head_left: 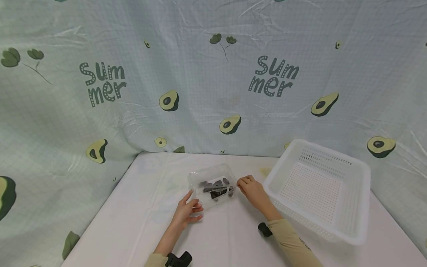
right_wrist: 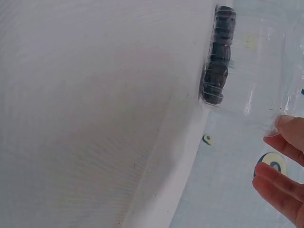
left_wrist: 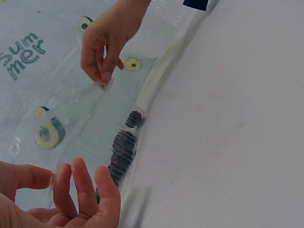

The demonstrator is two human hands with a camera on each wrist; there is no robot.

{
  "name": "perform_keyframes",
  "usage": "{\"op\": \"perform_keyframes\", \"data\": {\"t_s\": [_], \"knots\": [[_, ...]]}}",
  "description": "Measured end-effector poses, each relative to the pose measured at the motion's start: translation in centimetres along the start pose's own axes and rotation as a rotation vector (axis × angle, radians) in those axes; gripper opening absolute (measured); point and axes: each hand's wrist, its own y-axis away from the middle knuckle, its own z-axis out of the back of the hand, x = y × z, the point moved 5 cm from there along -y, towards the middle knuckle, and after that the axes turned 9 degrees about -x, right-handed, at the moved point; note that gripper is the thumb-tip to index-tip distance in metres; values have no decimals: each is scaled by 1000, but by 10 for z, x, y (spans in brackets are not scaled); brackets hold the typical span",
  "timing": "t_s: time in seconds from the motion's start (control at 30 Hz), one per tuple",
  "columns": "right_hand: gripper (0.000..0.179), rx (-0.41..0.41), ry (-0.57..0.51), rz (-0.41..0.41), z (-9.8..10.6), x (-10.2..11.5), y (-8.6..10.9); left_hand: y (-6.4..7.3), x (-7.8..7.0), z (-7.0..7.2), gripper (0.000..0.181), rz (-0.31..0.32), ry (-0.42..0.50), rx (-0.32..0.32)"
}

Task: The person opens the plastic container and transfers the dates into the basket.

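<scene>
Okay, your thin clear plastic container (head_left: 208, 173), ribbed low on its side, dark oval pieces (left_wrist: 123, 142) inside, is left of the white perforated basket (head_left: 310, 189). Your left hand (head_left: 186, 212) pinches the rim farther from the basket, other fingers spread; your right hand (head_left: 252, 190) pinches the basket-side rim. Wrinkled avocado-print cloth (head_left: 200, 78) hangs behind the basket; your right sleeve (head_left: 293, 239) lies just beside it.

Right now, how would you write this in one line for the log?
left hand: holds clear box, left side | right hand: pinches right side | dark pieces: inside | white basket: at right
</scene>
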Motion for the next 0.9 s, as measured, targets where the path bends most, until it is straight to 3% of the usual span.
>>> {"op": "perform_keyframes", "data": {"t_s": [0.37,0.5,0.9], "knots": [[2,-30,-7,-11,0,0,1,-1,0,0,62,9,-7,-11],[9,-39,-20,-6,-1,-1,1,0,0,0,62,8,-10,-9],[3,-102,-105,-45,-1,-4,2,2,-1,0,60,20,-21,-18]]}}
